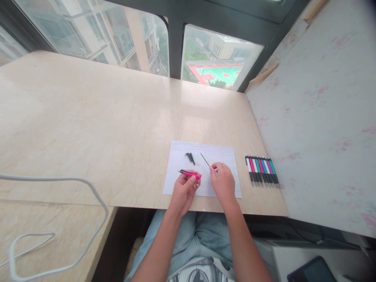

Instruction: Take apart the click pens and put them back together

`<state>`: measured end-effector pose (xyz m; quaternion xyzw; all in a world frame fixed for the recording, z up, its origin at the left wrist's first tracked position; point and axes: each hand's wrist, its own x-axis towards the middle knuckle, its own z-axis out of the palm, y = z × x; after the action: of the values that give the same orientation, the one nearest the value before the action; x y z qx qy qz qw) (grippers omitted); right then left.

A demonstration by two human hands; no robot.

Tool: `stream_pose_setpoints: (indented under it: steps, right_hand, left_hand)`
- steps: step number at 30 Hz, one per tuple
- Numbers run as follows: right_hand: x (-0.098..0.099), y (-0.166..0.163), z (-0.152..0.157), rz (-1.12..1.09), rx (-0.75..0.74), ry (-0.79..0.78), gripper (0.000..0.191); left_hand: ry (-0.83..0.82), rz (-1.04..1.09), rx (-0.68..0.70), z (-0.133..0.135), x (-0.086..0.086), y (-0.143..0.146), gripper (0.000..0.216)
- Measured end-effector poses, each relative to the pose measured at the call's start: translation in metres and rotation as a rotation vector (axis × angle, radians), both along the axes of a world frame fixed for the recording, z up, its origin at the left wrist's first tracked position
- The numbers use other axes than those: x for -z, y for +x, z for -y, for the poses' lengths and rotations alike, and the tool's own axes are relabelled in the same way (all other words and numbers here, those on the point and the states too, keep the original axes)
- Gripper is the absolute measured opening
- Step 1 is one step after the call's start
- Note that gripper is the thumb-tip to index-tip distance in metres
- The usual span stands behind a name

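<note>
Pink pen barrel (189,173) pinched in left hand (184,190), frame centre; right hand (223,182) fingertips pinch thin refill (205,159) over white paper (182,184); pen row (262,170) right.

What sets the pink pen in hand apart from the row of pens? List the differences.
The pink pen is held in the left hand over the paper; the row of pens lies on the table. The pink pen points sideways; the row points away from the person. The pink pen looks stripped, with black parts and a thin rod nearby; the row looks whole. Both are slim, coloured-barrel pens.
</note>
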<state>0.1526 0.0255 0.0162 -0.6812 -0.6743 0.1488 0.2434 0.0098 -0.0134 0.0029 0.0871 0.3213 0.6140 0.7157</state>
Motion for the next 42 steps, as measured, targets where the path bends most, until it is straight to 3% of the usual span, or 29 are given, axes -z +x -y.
stream_pose_setpoints:
  steps: [5,9,16,32,42]
  right_hand:
    - [-0.016,0.033,0.023,-0.456,0.005,-0.169,0.021]
    - [-0.025,0.059,0.044,-0.574,0.034,-0.190,0.024]
    - [-0.030,0.065,0.051,-0.599,0.061,-0.118,0.022]
    - [-0.040,0.023,0.042,-0.437,-0.057,0.005,0.016]
    - [-0.034,0.026,0.040,-0.551,-0.063,-0.097,0.014]
  left_hand:
    - [-0.012,-0.008,-0.006,-0.001,-0.001,0.000,0.019]
    - [-0.011,-0.020,-0.004,-0.001,0.000,0.001,0.018]
    - [-0.005,-0.047,-0.003,-0.001,0.004,0.001,0.018]
    - [0.020,-0.130,0.007,-0.001,-0.001,0.003,0.017]
    - [-0.003,-0.139,0.002,0.000,0.001,0.003,0.020]
